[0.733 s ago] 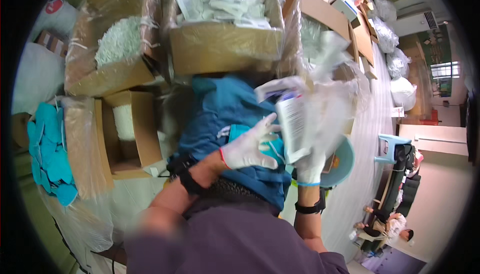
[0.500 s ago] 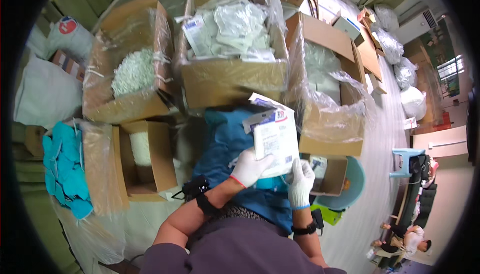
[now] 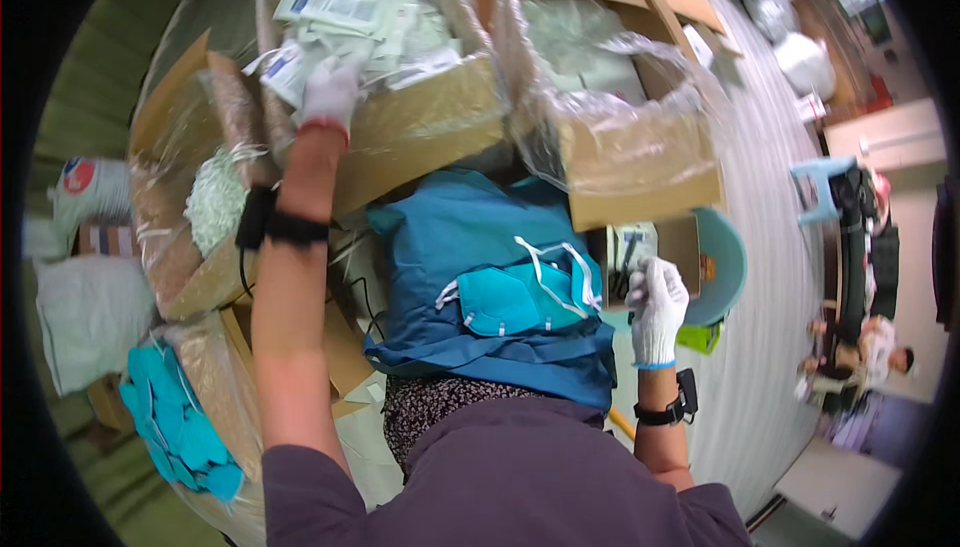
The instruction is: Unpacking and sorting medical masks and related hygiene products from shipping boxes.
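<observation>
My left hand, in a white knit glove with a red cuff, reaches into the plastic-lined carton. It is over the flat white packets; blur hides its fingers and whether they grip anything. My right hand, in a white glove with a blue cuff, is raised beside a small carton. Its fingers are curled together, and what they may hold is hidden. Teal face masks with white straps lie on the blue cloth over my lap, touched by neither hand.
An open lined carton stands at the upper right, another with white shreds at the left. Teal masks are heaped at the lower left. A light-blue basin and stool are on the right; a person sits farther off.
The white packets that both hands held above my lap have left them. My left hand has moved up and left into the packet carton; my right moved slightly right. The masks on the cloth are uncovered.
</observation>
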A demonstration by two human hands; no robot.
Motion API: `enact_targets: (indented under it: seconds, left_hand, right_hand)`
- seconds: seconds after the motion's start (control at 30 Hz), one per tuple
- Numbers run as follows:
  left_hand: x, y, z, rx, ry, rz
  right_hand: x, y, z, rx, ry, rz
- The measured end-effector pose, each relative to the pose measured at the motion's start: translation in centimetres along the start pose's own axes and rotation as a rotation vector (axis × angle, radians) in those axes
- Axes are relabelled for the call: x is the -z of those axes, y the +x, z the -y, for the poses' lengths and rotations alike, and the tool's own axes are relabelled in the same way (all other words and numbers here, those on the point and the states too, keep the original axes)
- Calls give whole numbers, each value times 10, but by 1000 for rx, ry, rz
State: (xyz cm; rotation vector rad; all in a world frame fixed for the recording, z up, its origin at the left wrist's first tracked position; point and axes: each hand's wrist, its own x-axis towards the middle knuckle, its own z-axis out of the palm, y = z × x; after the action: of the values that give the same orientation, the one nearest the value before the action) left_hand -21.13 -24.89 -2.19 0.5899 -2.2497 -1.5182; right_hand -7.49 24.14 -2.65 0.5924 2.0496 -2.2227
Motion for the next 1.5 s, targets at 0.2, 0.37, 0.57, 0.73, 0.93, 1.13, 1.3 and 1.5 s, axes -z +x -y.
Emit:
enact_targets:
  seconds: [0.2, 0.37, 0.57, 0.73, 0.93, 1.13, 1.3, 1.5]
  left_hand:
    - [-75, -179, 1, -6, 37, 482]
    - [-81, -243, 6, -226, 618, 740]
    - [-69, -258, 9, -154, 695, 887]
    - [-69, -258, 7, -48, 669, 895]
    - [-54, -273, 3, 21, 223, 811]
    - [-54, -287, -14, 215, -285, 705]
    - [-53, -296, -21, 271, -316, 754]
    - [-44, -304, -29, 455, -313, 788]
  right_hand:
    - [15, -28, -10, 166, -897, 261]
    - [15, -36, -41, 134, -860, 303]
    - [27, -25, -59, 205, -654, 271]
    - [26, -20, -51, 197, -654, 209]
    - [32, -11, -22, 342, -413, -67]
    - [43, 7, -22, 16, 87, -59]
    - [27, -3, -7, 65, -36, -52]
    - [25, 2, 2, -128, 342, 154]
